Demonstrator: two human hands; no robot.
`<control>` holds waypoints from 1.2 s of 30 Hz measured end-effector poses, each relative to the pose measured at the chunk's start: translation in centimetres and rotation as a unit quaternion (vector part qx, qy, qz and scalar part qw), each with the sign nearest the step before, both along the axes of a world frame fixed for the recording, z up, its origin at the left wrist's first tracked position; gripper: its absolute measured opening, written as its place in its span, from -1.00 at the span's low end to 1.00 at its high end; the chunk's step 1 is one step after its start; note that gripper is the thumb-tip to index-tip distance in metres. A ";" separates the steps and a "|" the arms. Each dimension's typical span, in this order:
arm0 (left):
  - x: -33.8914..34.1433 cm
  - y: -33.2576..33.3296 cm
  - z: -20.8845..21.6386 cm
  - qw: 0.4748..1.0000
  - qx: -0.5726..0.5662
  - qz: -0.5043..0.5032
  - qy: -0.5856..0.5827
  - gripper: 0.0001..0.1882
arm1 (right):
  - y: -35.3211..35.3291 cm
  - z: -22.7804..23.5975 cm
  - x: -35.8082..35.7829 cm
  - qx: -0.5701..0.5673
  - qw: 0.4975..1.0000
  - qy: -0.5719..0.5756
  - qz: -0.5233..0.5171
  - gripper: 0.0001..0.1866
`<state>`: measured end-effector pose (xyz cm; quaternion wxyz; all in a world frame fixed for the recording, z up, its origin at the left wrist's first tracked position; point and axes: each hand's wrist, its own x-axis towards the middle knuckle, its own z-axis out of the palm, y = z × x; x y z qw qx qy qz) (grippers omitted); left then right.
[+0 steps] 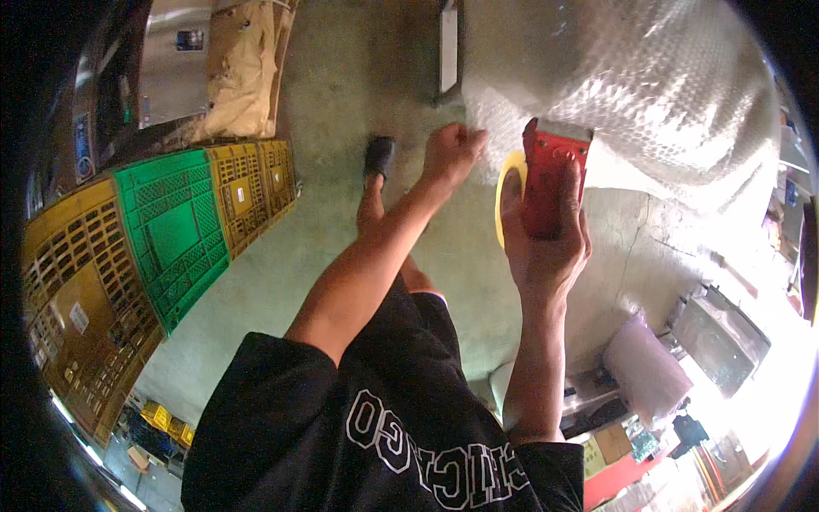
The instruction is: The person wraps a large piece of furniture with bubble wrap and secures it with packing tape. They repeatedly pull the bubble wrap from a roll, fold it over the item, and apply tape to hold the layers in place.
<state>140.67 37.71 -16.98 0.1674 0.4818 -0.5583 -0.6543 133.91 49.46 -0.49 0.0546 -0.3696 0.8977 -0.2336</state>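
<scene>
A big object wrapped in clear bubble wrap [648, 94] fills the upper right. My right hand [546, 247] grips a red tape dispenser [550, 175] with a yellow tape roll [505, 183] on its left side; the dispenser's top edge meets the bubble wrap. My left hand [452, 154] reaches forward with fingers bent, pressing on the wrap's lower left edge. My left forearm crosses the middle of the view.
Yellow plastic crates [81, 299] and a green crate [171, 230] stand at the left on the concrete floor [341, 128]. My foot in a dark shoe [378, 158] is below the wrapped object. Cluttered boxes and a bubble-wrap bag [648, 367] lie at the lower right.
</scene>
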 end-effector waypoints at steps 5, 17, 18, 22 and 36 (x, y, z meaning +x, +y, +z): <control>-0.8 -1.1 1.4 0.998 0.039 0.039 -0.029 -0.72 | -0.4 3.8 0.7 0.050 0.999 -0.016 -0.005 -0.11; -0.9 0.8 -4.6 0.991 0.121 -0.030 0.050 -0.47 | -0.5 4.0 0.8 0.052 0.999 -0.004 0.008 -0.26; -0.2 1.3 -4.7 0.996 0.078 -0.030 0.042 -0.45 | -0.4 4.0 0.8 0.047 0.999 -0.002 0.009 -0.26; 0.3 1.9 -1.8 0.998 0.024 0.007 0.056 -0.40 | -0.5 3.9 1.2 0.043 0.999 -0.015 0.000 -0.24; -3.6 -8.3 8.0 0.812 0.529 0.143 0.202 -0.85 | 1.3 2.7 0.8 0.038 0.999 0.002 0.016 -0.08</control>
